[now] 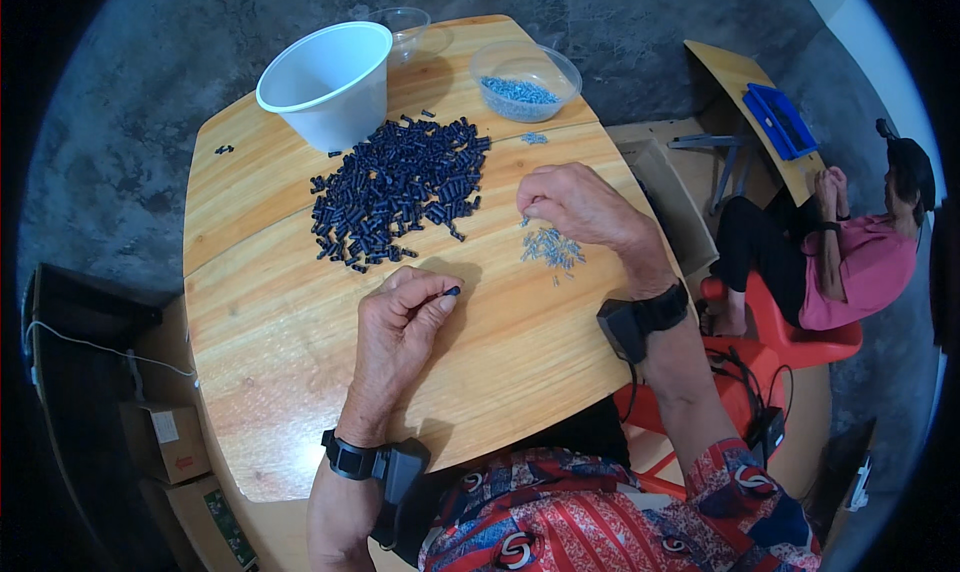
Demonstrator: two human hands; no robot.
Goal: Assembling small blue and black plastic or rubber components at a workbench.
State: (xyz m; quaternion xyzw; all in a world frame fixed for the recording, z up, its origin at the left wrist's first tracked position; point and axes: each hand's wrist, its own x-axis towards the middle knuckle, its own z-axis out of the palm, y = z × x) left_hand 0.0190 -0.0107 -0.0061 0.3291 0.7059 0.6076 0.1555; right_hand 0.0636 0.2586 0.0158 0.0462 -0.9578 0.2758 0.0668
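Note:
My left hand (pixel 398 317) is closed in a pinch on a small dark plastic plug (pixel 453 291), held just above the wooden table. Between the fingertips of my right hand (pixel 575 204) is a small silvery screw (pixel 525 221), partly hidden by the fingers. Just below that hand lies a loose heap of silvery screws (pixel 552 251). A large pile of the same dark plugs (pixel 400 192) spreads over the middle of the table, beyond my left hand.
A white tub (pixel 335 87) stands behind the dark pile, with a clear bowl (pixel 405 34) behind it. A clear bowl of screws (pixel 525 77) is at the back right, a few screws (pixel 534 139) before it. Another person (pixel 860 262) sits to the right by a blue tray (pixel 780 122).

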